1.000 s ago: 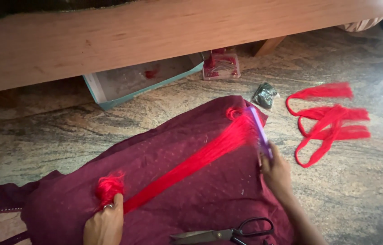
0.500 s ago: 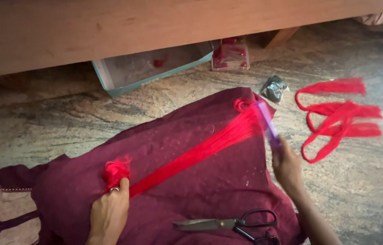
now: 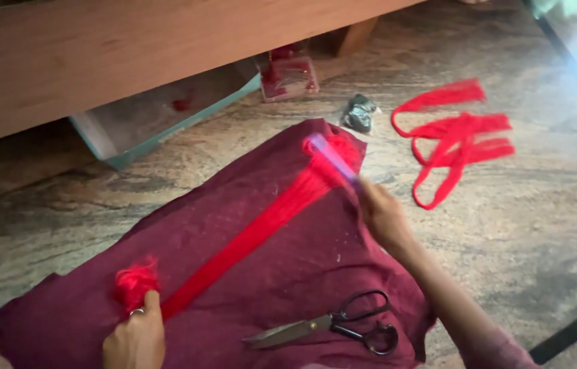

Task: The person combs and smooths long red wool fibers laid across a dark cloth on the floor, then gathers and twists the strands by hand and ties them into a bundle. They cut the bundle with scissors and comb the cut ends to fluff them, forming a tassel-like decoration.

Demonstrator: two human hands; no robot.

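Observation:
A long bundle of red thread (image 3: 254, 229) lies stretched diagonally across a maroon cloth (image 3: 288, 273) on the stone floor. My left hand (image 3: 135, 338), at the bottom left, pins down the fluffy near end of the thread. My right hand (image 3: 383, 215) grips a thin purple comb-like tool (image 3: 333, 156) whose tip sits at the thread's far end. The tool is blurred. Black-handled scissors (image 3: 329, 324) rest on the cloth near my right forearm, touched by neither hand.
More red thread strips (image 3: 456, 137) lie loose on the floor at the right. A small dark crumpled object (image 3: 358, 113) sits beyond the cloth. A wooden bed frame (image 3: 131, 48) spans the top, with a teal-edged tray (image 3: 159, 113) and a small red packet (image 3: 290, 72) under it.
The view has shifted, so everything sits lower and further left in frame. My right hand has swept the purple tool along the thread's far end. My left hand keeps holding the near end.

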